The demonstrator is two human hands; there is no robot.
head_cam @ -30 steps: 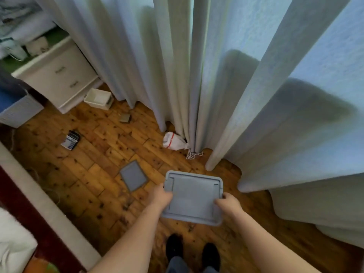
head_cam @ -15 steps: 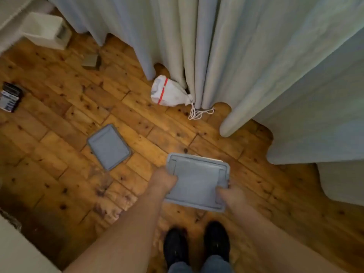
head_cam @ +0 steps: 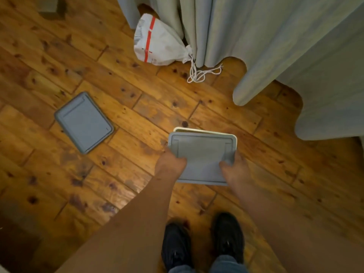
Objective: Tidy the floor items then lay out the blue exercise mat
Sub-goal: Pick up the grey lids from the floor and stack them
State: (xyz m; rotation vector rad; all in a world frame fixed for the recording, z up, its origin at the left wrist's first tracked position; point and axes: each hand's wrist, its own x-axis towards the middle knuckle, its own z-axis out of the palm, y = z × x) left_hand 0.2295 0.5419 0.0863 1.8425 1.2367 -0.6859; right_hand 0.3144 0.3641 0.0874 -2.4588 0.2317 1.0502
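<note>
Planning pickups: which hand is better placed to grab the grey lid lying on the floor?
Probably left: the floor lid lies nearer the left hand; the right hand would reach across the held lid, which both grip.

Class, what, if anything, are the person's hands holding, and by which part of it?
The grey lid: the left hand holds its near-left corner, the right hand its near-right corner.

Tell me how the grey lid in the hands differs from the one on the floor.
The held lid is gripped by the left hand and right hand; the floor lid lies untouched on the wooden floor. The held lid sits square to the camera; the floor lid is turned diagonally. Both are grey, rectangular, round-cornered.
</note>
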